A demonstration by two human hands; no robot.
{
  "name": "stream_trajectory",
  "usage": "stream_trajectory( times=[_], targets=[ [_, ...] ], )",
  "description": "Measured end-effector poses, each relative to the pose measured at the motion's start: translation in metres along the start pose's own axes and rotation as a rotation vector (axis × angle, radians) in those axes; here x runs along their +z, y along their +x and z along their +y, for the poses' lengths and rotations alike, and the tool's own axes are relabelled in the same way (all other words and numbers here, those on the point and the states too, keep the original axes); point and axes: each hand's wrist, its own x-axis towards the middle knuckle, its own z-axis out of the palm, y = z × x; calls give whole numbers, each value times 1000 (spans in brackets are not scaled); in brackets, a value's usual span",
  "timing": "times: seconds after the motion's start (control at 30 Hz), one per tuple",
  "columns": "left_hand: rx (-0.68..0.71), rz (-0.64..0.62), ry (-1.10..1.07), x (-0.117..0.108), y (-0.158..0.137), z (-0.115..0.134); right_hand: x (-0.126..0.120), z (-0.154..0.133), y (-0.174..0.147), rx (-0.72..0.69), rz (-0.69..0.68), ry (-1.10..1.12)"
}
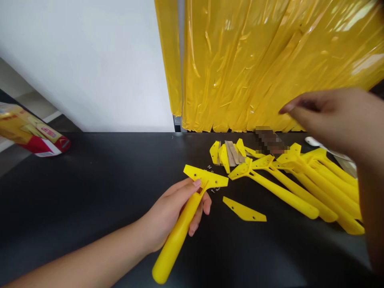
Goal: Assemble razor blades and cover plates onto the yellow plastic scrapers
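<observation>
The left hand (172,214) grips a yellow scraper (186,218) by its handle, fingers curled round the shaft and the thumb laid along its top toward the flat head. The scraper lies at about 6 o'clock in the view, its handle end pointing down to 7 o'clock and its wide head toward 1 o'clock, low over the black table (90,180).

Just off the head, at 4 o'clock from it, a loose yellow blade cover (244,211) lies flat on the table, apart from the hand.

The right hand (333,120) hangs at 3 o'clock, raised above the table — fingers held loosely together and pointing to 9 o'clock. Whether it pinches anything I cannot tell; nothing shows between the fingertips.

Below that hand a pile of yellow scrapers (303,184) lies fanned out, handles running toward 4 o'clock. At 12 o'clock from the held scraper sits a small heap of yellow covers and thin blades (229,154).

Behind, from 12 to 2 o'clock, hangs a yellow plastic strip curtain (255,60). At 9 o'clock a red and yellow packet (33,134) rests at the table's edge.
</observation>
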Motion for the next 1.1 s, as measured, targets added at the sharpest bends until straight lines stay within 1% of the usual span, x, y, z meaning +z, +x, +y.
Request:
stream_trajectory(
  times=[0.03,0.07,0.13,0.2,0.27,0.37,0.43,0.53,0.7,0.77,0.9,1.0,1.1],
  targets=[
    [-2,7,2,0,0,0,5,-12,-15,-59,-67,59],
    [-1,15,3,-1,0,0,15,-22,-29,-164,-108,92],
    [0,23,6,-1,0,0,43,-35,-48,-270,-155,88],
    [-4,32,-1,-1,0,1,71,-36,-59,-365,-207,79],
    [-9,40,-11,-1,1,1,90,-27,-64,-426,-237,71],
    [-17,42,-22,-1,1,0,98,-10,-66,-466,-240,69],
    [-20,33,-19,-1,1,-1,96,-2,-68,-477,-238,71],
    [-24,32,-8,-3,1,-3,93,1,-68,-492,-256,77],
    [-39,48,-12,-3,1,-1,91,-8,-61,-465,-291,83],
    [-39,50,-13,-3,1,0,90,-17,-57,-402,-285,62],
    [-46,39,-7,-2,2,-1,96,-37,-54,-204,-230,-7],
    [-54,47,-13,-2,3,-2,103,-45,-56,-141,-224,-30],
    [-52,52,-18,-2,4,-2,106,-46,-56,-102,-242,-18]
  ],
)
